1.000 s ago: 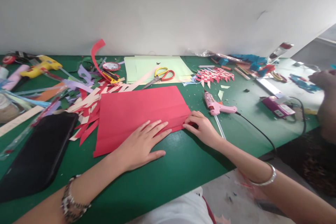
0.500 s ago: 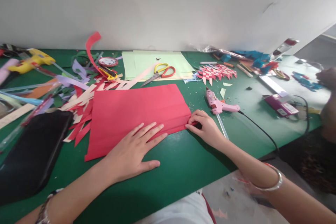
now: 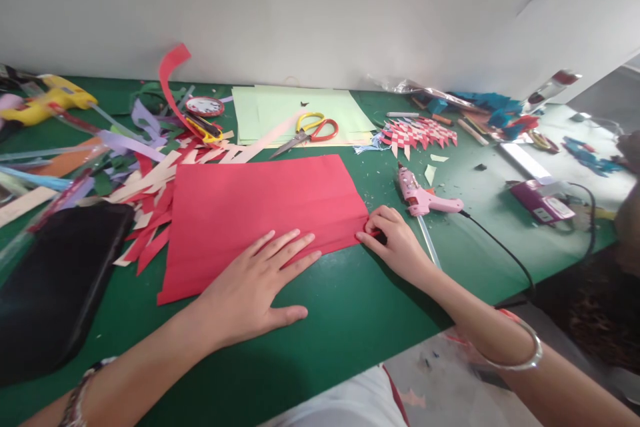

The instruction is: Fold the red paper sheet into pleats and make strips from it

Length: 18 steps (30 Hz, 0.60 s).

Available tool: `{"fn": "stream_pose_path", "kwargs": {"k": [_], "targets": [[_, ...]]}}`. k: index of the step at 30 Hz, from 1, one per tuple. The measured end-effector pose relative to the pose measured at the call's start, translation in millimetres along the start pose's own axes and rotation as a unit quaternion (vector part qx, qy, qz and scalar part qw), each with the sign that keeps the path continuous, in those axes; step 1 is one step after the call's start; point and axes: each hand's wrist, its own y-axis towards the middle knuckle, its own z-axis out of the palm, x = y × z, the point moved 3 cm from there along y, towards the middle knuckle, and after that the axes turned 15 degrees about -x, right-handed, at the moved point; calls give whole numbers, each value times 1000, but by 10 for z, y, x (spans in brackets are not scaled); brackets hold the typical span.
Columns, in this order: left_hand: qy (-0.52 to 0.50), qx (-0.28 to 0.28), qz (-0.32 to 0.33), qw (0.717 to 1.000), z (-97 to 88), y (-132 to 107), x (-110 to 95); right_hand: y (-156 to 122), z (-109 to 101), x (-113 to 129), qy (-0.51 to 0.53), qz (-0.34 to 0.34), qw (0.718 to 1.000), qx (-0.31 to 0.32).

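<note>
A red sheet of paper [image 3: 255, 207] lies on the green table in front of me, with crease lines running along its near side. My left hand [image 3: 255, 287] rests flat on the sheet's near edge, fingers spread and thumb reaching onto the table. At the right corner of the sheet, my right hand [image 3: 393, 240] pinches the paper's edge between thumb and curled fingers. A pink glue gun [image 3: 425, 197] with a clear glue stick lies just beyond my right hand. Scissors [image 3: 307, 133] with yellow and red handles lie behind the red sheet.
Pale green sheets [image 3: 295, 107] lie at the back, beside a woven red-and-white paper piece [image 3: 420, 133]. Left are paper strips [image 3: 150, 213], a black phone-like object [image 3: 60, 280] and a yellow glue gun [image 3: 55, 103]. A purple box [image 3: 543, 200] and another person's arm [image 3: 630, 207] are right.
The view has shifted slightly, so the table items sit a little differently in the picture. Both hands keep nearly the same hold on the red paper.
</note>
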Motion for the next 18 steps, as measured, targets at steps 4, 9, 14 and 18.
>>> {"fn": "stream_pose_path", "kwargs": {"k": [4, 9, 14, 18], "targets": [[-4, 7, -5, 1000, 5, -3, 2, -1, 3, -3, -11, 2, 1000, 2], [-1, 2, -5, 1000, 4, 4, 2, -1, 10, -13, -17, 0, 1000, 4], [5, -21, 6, 1000, 3, 4, 10, -2, 15, -3, -24, 0, 1000, 7], [10, -32, 14, 999, 10, -2, 16, 1, 19, 17, -48, 1, 999, 19]]}}
